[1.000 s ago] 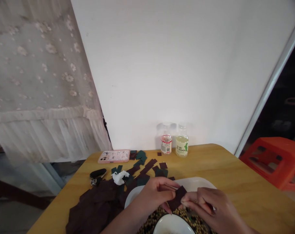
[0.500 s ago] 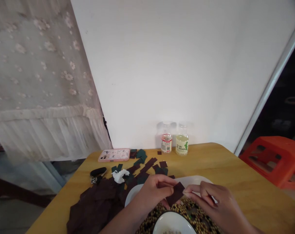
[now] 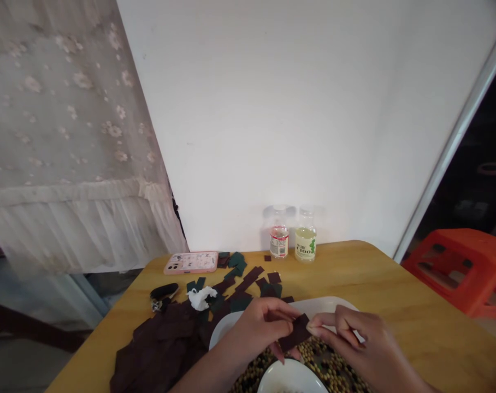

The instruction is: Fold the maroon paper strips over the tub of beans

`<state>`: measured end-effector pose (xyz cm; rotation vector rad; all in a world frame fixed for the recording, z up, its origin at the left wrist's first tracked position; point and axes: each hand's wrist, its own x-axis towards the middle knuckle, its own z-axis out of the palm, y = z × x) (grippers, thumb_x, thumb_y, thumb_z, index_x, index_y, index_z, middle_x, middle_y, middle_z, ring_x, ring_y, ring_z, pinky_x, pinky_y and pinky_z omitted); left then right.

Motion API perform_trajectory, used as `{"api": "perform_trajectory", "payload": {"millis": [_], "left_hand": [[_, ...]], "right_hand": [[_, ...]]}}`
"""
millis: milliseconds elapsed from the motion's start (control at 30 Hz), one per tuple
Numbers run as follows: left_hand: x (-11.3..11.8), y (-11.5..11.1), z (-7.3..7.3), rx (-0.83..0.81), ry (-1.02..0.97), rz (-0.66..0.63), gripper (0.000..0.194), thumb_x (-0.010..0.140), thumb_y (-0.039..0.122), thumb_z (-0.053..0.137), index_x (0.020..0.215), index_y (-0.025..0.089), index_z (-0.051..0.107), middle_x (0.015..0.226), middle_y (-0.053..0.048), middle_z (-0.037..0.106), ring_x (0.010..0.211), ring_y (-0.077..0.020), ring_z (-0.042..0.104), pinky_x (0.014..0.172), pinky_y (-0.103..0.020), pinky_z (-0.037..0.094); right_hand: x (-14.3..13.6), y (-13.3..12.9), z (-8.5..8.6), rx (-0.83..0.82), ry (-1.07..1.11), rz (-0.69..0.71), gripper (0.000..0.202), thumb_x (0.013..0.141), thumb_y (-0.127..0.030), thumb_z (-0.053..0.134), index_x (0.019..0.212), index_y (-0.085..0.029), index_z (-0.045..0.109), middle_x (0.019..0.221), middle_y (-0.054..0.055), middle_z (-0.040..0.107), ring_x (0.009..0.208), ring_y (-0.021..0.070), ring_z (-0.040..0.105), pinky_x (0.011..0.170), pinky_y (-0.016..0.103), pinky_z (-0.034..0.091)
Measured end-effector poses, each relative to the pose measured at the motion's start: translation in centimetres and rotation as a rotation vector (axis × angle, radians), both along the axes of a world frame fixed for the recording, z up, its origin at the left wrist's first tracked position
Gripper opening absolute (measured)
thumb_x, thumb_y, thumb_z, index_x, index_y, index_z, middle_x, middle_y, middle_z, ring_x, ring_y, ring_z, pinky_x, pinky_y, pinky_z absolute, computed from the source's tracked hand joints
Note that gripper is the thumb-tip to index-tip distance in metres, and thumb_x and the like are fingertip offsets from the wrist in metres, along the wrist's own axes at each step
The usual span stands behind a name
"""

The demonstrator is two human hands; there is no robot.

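A small dark brown square piece (image 3: 296, 332), thin like cloth or card, is held up over the white tray. My left hand (image 3: 264, 325) is closed on its left side, thumb on top and other fingers beneath. At its right corner, the thumb and index finger of my right hand (image 3: 356, 334) are pinched together; anything tiny between those tips cannot be made out. Under both hands, many small round yellowish-brown and dark grains or beads (image 3: 334, 367) fill the tray (image 3: 334, 303). A white bowl (image 3: 293, 375) sits among them, its contents mostly cut off below.
A heap of dark brown pieces (image 3: 158, 344) lies left of the tray, with green pieces (image 3: 236, 262) behind. Nearby are crumpled white tissue (image 3: 201, 297), keys (image 3: 163, 295) and a pink phone (image 3: 193, 262). Two bottles (image 3: 279, 243) (image 3: 305, 243) stand by the wall; an orange stool (image 3: 465, 267) is at right.
The dark brown piece has tipped slightly and sits a little lower. A lower finger of my left hand now shows beneath it, near the bowl. My right hand has barely moved.
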<state>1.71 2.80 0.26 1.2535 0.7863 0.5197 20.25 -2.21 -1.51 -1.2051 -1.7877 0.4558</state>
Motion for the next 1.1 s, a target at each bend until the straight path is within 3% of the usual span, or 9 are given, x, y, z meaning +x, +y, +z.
{"api": "perform_trajectory", "payload": {"millis": [233,667,1100], "left_hand": [[0.04,-0.01,0.11,0.012,0.032,0.008,0.027,0.063,0.022,0.057,0.087,0.011,0.065,0.077,-0.005,0.066,0.053,-0.0111,0.063,0.040,-0.013,0.043],[-0.15,-0.11,-0.05,0.061,0.056,-0.023,0.028,0.064,0.025,0.057,0.088,0.013,0.064,0.087,-0.007,0.068,0.052,-0.0093,0.062,0.040,-0.013,0.041],[-0.14,-0.12,-0.23,0.047,0.060,-0.054,0.028,0.063,0.024,0.058,0.089,0.013,0.064,0.087,-0.007,0.067,0.053,-0.0108,0.062,0.042,-0.016,0.042]], "right_hand": [[-0.04,0.46,-0.11,-0.157,0.103,0.004,0.044,0.077,-0.034,0.055,0.054,-0.025,0.018,0.056,0.002,0.064,0.071,0.0214,0.069,0.055,0.022,0.050],[0.17,0.56,-0.03,-0.282,0.116,0.040,0.044,0.077,-0.036,0.056,0.053,-0.024,0.020,0.067,0.005,0.069,0.081,0.0252,0.068,0.059,0.025,0.051],[-0.11,0.26,-0.11,-0.160,0.088,0.022,0.045,0.079,-0.037,0.056,0.054,-0.024,0.021,0.057,0.002,0.065,0.079,0.0251,0.069,0.055,0.023,0.051]]}}
